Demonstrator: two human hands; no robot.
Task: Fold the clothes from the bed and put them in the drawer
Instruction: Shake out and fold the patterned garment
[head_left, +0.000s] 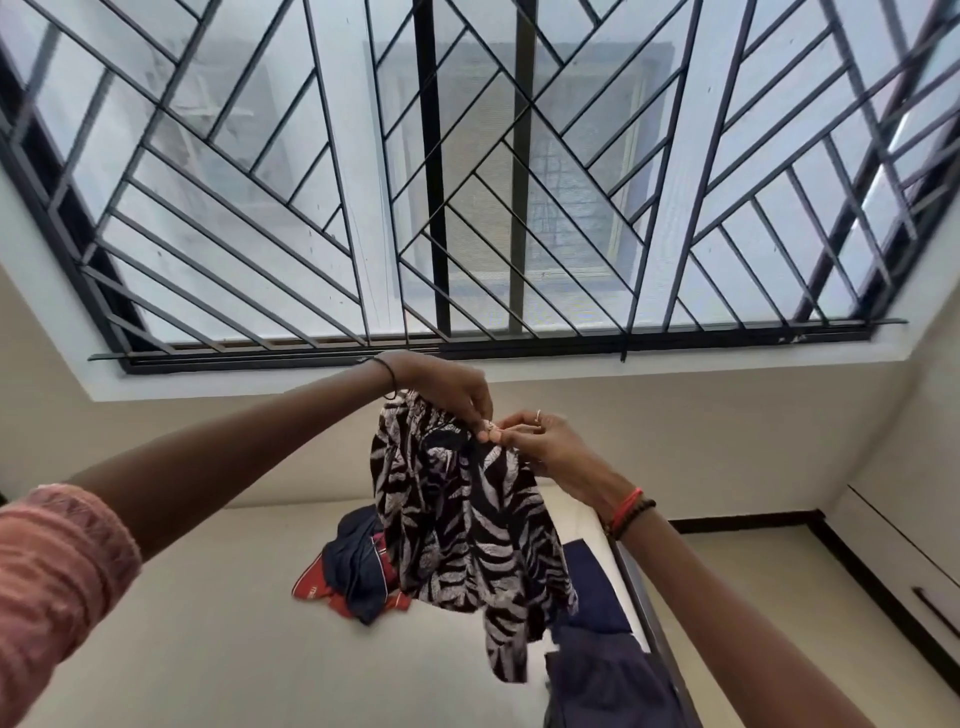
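The left hand (448, 387) and right hand (546, 448) pinch the top edge of a leaf-print shirt (467, 530) above the bed (208, 623); white lettering on the red garment (311, 581) is unreadable.

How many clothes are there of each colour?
Black-and-white leafy garment: 1, held up by the left hand and right hand
Red-and-navy bundle on the bed: 1, may hide more
Dark blue pieces: 2
Total: 4
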